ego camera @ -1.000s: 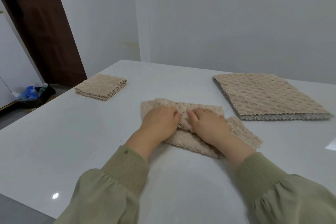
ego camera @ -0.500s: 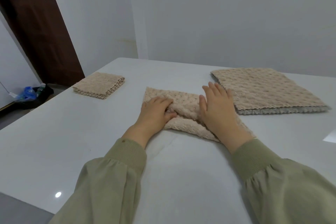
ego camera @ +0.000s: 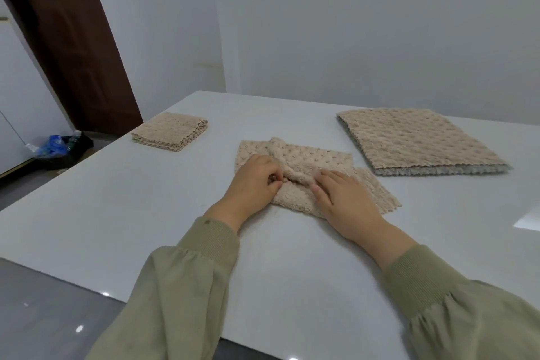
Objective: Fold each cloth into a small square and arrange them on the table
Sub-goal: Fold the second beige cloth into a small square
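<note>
Left hand (ego camera: 254, 181) pinches a raised fold of the beige cloth (ego camera: 324, 156) mid-worktop (ego camera: 117, 213), fingers curled. Right hand (ego camera: 346, 203) lies on the cloth with fingers fairly straight, pressing it down. From this cloth, a folded square (ego camera: 171, 131) sits at ten o'clock and a flat stack (ego camera: 415, 140) at two o'clock.

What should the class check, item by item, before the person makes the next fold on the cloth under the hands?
1. Left hand has a grip on the middle cloth: ok, its fingers pinch a raised fold.
2. Right hand pins the cloth down: ok, its fingers lie on it.
3. Cloth lies smooth: not ok, it is bunched between the hands.
4. Edges line up: not ok, the right end sticks out at an angle.
5. Folded square and stack lie apart from the work: ok.
</note>
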The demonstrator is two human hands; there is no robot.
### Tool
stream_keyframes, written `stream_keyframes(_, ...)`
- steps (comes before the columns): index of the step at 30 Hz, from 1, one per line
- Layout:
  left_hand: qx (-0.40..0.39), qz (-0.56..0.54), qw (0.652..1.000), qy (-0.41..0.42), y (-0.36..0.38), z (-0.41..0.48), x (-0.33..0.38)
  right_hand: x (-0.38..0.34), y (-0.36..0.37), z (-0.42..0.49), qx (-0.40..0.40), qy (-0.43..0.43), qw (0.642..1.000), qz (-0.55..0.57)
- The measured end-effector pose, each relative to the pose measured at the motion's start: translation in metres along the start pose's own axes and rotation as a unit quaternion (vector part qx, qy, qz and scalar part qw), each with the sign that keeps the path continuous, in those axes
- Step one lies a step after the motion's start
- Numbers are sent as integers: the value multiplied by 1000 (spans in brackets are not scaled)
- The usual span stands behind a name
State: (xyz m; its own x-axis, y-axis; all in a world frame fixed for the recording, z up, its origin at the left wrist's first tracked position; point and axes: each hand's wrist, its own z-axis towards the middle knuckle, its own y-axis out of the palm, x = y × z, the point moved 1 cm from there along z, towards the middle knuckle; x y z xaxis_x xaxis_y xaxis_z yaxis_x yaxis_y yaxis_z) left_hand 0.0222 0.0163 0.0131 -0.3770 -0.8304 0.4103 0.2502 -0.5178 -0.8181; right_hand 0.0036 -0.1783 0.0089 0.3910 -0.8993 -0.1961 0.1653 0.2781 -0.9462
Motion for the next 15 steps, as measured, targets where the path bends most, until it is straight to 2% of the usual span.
stream_keyframes(3,-9,-42,999,-21,-2,-13,5,2,0,-6,-32,3,999,-9)
stream_keyframes(6,-42,-38,997,-50,-1,-23,7,2,-2,-11,-29,-1,1000,4)
stream_keyframes(8,-37,-46,996,-73,-2,-26,8,2,-4,-14,-24,-3,1000,19)
stream_keyframes(10,-30,-121,988,-95,-5,-30,12,2,-6,-18,-21,-4,999,40)
stream_keyframes(12,-47,-230,966,-111,-11,-32,16,3,-7,-22,-12,-9,998,64)
stream_keyframes(15,-56,-333,931,-137,-24,-36,13,1,-12,-25,31,-10,995,99)
